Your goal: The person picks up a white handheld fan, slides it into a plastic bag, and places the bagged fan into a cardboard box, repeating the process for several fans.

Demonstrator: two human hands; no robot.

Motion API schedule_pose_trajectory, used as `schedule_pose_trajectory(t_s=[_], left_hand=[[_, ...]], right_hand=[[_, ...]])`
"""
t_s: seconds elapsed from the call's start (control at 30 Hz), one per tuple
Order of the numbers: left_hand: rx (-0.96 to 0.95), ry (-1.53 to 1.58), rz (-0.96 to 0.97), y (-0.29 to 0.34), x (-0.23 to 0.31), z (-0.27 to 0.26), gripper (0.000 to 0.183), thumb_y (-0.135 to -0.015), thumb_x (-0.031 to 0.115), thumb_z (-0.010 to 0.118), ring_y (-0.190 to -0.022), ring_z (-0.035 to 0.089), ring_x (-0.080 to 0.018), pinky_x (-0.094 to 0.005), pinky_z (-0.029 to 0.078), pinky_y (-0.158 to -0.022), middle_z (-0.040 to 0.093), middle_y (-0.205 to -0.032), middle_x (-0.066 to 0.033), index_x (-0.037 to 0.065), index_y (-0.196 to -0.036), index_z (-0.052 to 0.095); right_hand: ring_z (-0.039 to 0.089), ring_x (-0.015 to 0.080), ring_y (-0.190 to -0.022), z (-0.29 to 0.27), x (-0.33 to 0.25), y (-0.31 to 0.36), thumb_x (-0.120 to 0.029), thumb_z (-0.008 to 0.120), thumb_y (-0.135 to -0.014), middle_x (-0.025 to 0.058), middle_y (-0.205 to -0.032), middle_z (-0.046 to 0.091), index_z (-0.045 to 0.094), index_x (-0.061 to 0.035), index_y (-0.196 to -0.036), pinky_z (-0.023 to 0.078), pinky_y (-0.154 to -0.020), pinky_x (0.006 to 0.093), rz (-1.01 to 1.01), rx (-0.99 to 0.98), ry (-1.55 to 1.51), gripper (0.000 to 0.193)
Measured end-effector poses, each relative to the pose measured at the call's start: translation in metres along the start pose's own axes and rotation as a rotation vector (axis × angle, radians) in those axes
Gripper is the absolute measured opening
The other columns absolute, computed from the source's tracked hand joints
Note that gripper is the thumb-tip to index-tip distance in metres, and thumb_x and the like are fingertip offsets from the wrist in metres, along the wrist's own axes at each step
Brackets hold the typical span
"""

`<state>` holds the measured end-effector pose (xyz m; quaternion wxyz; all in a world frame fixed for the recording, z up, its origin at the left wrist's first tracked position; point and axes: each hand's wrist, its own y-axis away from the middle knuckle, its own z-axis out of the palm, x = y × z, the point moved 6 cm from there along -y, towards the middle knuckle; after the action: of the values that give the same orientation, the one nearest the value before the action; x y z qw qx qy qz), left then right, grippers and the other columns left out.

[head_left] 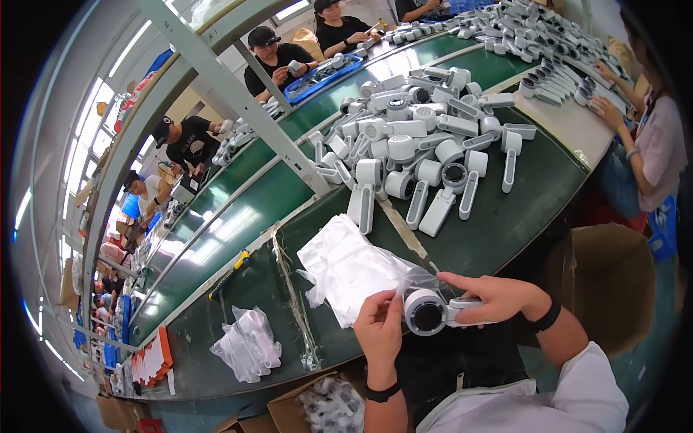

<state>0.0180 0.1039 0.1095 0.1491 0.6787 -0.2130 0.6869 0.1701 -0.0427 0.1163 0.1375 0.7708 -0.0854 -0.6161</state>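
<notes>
My right hand (498,299) is closed round the handle of a white handheld fan (426,314), its index finger stretched toward a clear plastic bag (417,277). The fan's round head, with a dark centre, points left and lies beside the fingers of my left hand (380,328). Those fingers pinch the edge of the bag. Whether the fan's head is partly inside the bag, I cannot tell. Under and behind the left hand lies a stack of white, see-through bags (343,263) on the green table (498,249).
A large heap of white fans (411,137) covers the table beyond the bags. Left are filled plastic bags (247,345), a yellow-and-black cutter (229,274) and orange-white cards (153,359). Cardboard boxes (613,289) stand below the edge. A co-worker (653,137) works at right; others sit along the belt.
</notes>
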Motion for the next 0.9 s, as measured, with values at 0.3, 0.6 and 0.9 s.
schedule_pose_trajectory(t_s=[0.3, 0.6, 0.9], left_hand=[[-0.053, 0.026, 0.068, -0.002, 0.003, -0.019, 0.009, -0.087, -0.001, 0.069, -0.074, 0.057, -0.0058, -0.0191, 0.044, -0.065, 0.065, -0.085, -0.0008, -0.002, -0.096, 0.069], [-0.029, -0.483, 0.435, 0.014, 0.03, -0.008, 0.009, -0.084, -0.001, 0.069, -0.074, 0.062, -0.0175, -0.0277, 0.049, -0.068, 0.065, -0.087, -0.0093, -0.001, -0.093, 0.068], [-0.033, -0.458, 0.555, 0.026, 0.039, 0.002, 0.009, -0.084, -0.004, 0.066, -0.077, 0.065, -0.0239, -0.03, 0.051, -0.07, 0.066, -0.088, -0.0116, 0.001, -0.092, 0.066]], right_hand=[[0.063, 0.0177, -0.077, 0.001, 0.0, -0.026, -0.038, 0.06, -0.092, 0.0071, -0.094, 0.069, 0.03, -0.0202, -0.153, 0.051, -0.075, 0.0321, -0.1, -0.007, 0.012, 0.071], [0.066, 0.024, -0.07, 0.005, -0.006, -0.021, -0.033, 0.063, -0.089, 0.0121, -0.083, 0.067, 0.036, -0.0181, -0.149, 0.051, -0.071, 0.0349, -0.041, 0.347, 0.201, 0.067], [0.066, 0.0268, -0.071, 0.006, -0.007, -0.021, -0.03, 0.063, -0.089, 0.015, -0.083, 0.066, 0.037, -0.0144, -0.147, 0.051, -0.071, 0.0363, 0.008, 0.43, 0.037, 0.065]])
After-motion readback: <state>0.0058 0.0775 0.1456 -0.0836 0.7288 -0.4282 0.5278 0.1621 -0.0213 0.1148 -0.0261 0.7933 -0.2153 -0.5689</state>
